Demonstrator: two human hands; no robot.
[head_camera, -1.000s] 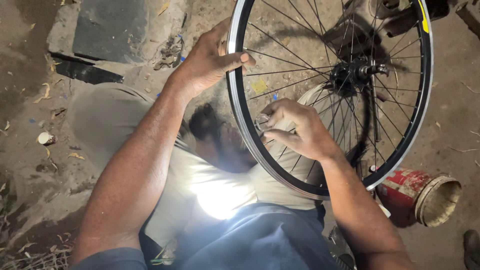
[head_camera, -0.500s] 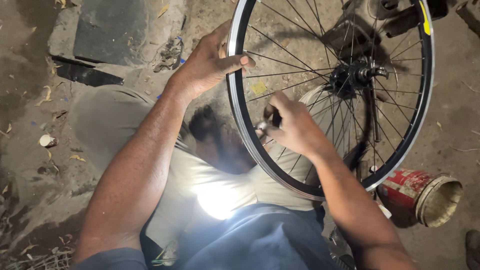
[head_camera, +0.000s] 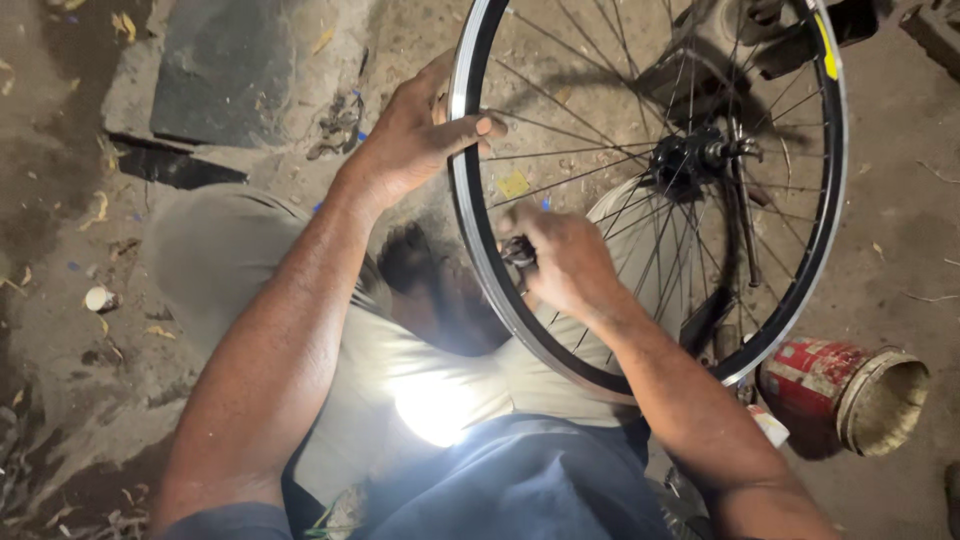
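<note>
A spoked bicycle wheel with a black rim (head_camera: 800, 290) and dark hub (head_camera: 690, 160) stands upright in front of me. My left hand (head_camera: 410, 140) grips the rim at its upper left, thumb laid across it. Inside the wheel, my right hand (head_camera: 565, 260) is closed on a small dark tool (head_camera: 518, 250) set against a spoke near the rim's lower left. The tool's tip is hidden by my fingers.
A red and white can (head_camera: 845, 390) lies on its side on the dirt floor at the lower right. A flat dark slab (head_camera: 225, 75) sits at the upper left. My light trouser leg (head_camera: 230, 260) lies under the wheel. Scraps litter the ground.
My right hand has turned and shifted slightly left along the rim with the small tool. The left hand keeps its grip on the rim.
</note>
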